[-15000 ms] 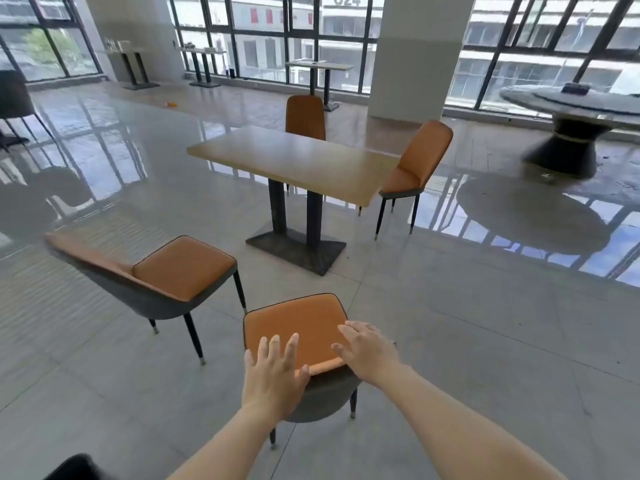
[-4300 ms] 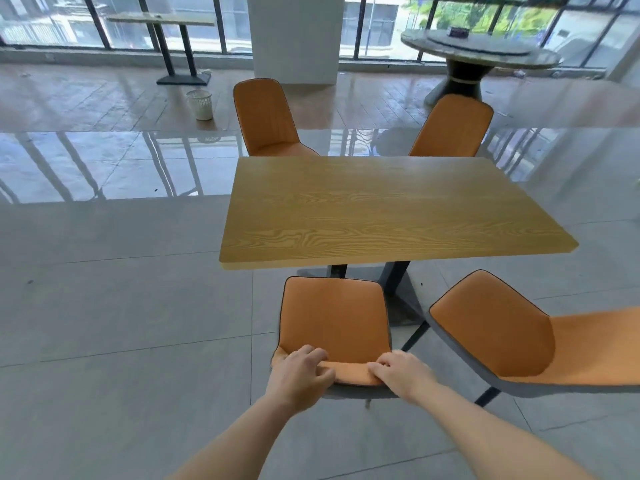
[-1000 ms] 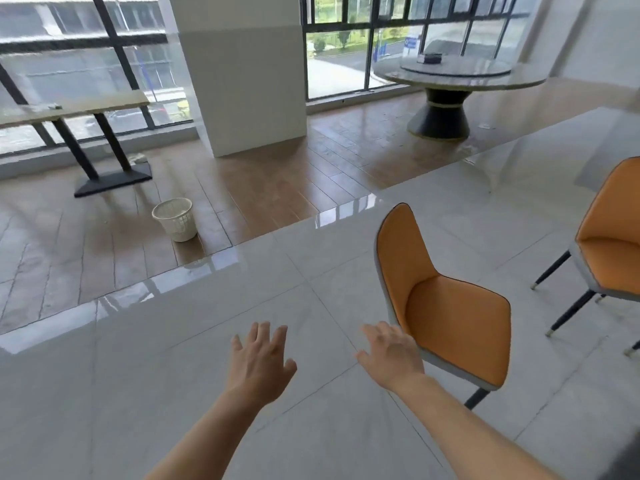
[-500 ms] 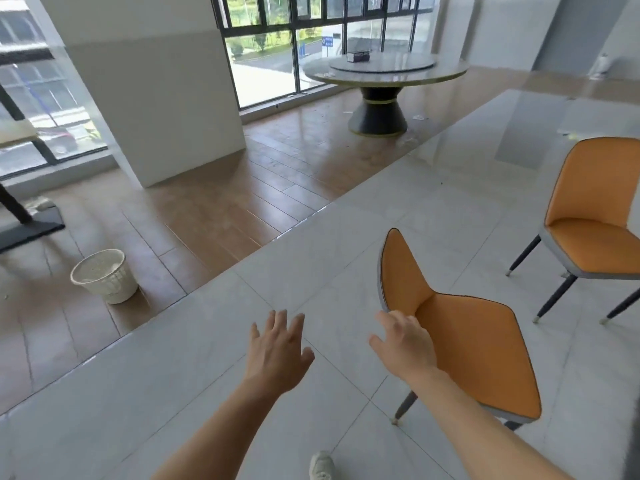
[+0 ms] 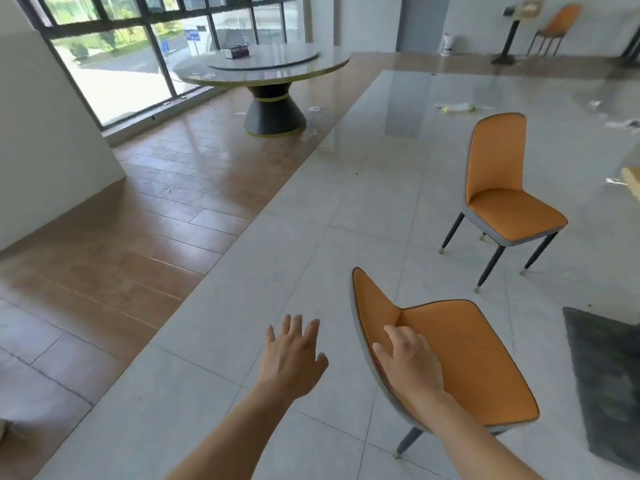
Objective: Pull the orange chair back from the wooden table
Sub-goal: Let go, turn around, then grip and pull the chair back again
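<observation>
An orange chair (image 5: 460,355) with a grey shell and dark legs stands on the grey tiles just below me, its backrest toward the left. My right hand (image 5: 408,362) reaches over the backrest's top edge, fingers spread, touching or hovering just above it; I see no closed grip. Left of the chair, my left hand (image 5: 294,355) hangs open above the floor with nothing in it. Only a corner of the wooden table (image 5: 632,185) shows at the right edge, and its dark base plate (image 5: 606,382) lies at the lower right.
A second orange chair (image 5: 502,202) stands further off to the right, facing the table. A round marble table (image 5: 266,71) on a dark pedestal stands by the windows. A white pillar (image 5: 45,133) fills the left. Litter lies on the far floor.
My view has swung right: the white basket has left the frame and the table's base has come in. The near chair now lies lower and closer, with my right hand over its backrest.
</observation>
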Tool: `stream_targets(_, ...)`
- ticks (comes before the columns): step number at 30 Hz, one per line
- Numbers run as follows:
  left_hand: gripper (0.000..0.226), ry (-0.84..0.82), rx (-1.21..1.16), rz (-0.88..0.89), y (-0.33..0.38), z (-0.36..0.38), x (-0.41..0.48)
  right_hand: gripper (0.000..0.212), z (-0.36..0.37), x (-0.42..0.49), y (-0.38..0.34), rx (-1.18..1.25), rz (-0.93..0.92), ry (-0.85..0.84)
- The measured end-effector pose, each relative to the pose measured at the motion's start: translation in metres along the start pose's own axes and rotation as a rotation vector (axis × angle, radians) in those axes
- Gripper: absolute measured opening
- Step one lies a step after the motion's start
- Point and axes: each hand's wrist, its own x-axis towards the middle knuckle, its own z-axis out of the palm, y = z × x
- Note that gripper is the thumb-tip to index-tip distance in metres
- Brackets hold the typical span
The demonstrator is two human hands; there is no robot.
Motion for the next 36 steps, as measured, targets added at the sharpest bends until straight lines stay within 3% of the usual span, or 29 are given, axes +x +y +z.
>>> stream_targets(11, 0.066, -0.123, 0.121, 0.539, -0.043, -0.011, 0.162, 0.051, 0.053, 0.04, -0.043, 0.026, 0.578, 0.026)
stream_targets(18, 0.061, -0.141, 0.192, 0.804, -0.041, -0.011, 0.217, 0.033, 0.058, 0.054, -0.082, 0.09, 0.883, 0.058)
stream_targets(30, 0.06, -0.195, 0.327, 1.041, 0.01, 0.02, 0.286, 0.045, 0.077, 0.07, -0.071, 0.137, 1.068, 0.203)
stream_targets(36, 0.065, -0.313, 0.449, 1.145, 0.026, 0.039, 0.304, 0.057, 0.078, 0.068, -0.079, 0.061, 1.155, 0.143)
